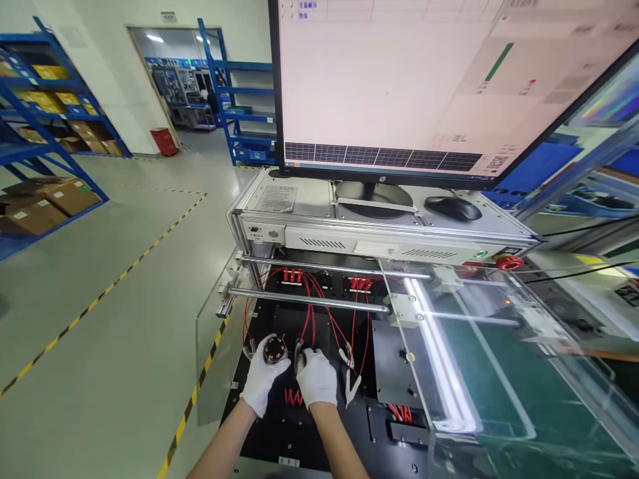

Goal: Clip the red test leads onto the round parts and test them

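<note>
1. Two bare arms reach in at the bottom, each ending in a white glove.
2. The left hand (260,380) has its fingers wrapped around a small round coil part (276,348), holding it just above the black tabletop (279,426).
3. The right hand (316,378), just beside it, pinches a clip (299,350) on a red wire (308,313) right next to the coil part.
4. More loose clips (349,372) lie to the right.
5. A clear cover (479,372) stands open on the right.
6. A big monitor (399,86) and a mouse (452,207) sit on top of the grey machine (379,233).
</note>
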The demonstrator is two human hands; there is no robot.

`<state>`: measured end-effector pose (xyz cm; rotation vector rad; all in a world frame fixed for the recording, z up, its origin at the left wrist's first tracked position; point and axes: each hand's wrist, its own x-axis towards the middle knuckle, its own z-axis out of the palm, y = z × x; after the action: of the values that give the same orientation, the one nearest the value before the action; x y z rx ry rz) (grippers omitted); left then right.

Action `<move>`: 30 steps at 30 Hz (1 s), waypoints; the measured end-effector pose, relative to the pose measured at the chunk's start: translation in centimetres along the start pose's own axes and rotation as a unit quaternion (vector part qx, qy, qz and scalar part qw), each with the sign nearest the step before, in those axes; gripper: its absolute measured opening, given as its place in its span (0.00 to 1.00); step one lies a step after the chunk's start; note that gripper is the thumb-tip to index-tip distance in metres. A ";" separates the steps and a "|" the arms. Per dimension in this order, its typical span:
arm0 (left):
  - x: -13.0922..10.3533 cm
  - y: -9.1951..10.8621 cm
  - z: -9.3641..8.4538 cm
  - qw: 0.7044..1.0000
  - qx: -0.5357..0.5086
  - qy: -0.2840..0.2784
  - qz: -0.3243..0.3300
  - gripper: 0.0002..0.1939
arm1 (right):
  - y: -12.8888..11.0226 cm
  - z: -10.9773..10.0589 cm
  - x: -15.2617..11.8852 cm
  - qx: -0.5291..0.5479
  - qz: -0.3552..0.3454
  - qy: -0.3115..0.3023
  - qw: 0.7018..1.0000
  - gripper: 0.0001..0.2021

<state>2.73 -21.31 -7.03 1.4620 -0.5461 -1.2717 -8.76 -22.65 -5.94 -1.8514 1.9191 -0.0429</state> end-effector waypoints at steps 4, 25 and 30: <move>1.3 -1.6 1.9 0.999 0.011 -0.010 0.052 0.33 | 2.0 -0.6 0.3 -0.033 0.038 0.034 0.998 0.16; 0.1 -5.2 -1.9 0.899 0.330 -0.024 0.286 0.12 | 4.2 0.0 -0.2 -0.069 0.104 0.036 0.992 0.18; -1.3 -6.0 -5.2 0.907 0.348 -0.097 0.218 0.11 | 3.8 1.0 0.7 -0.023 0.085 0.045 0.995 0.32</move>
<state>5.21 -16.09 -12.66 1.6471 -1.4897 -0.8937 -11.91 -22.64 -8.31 -1.7360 2.1496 -0.0285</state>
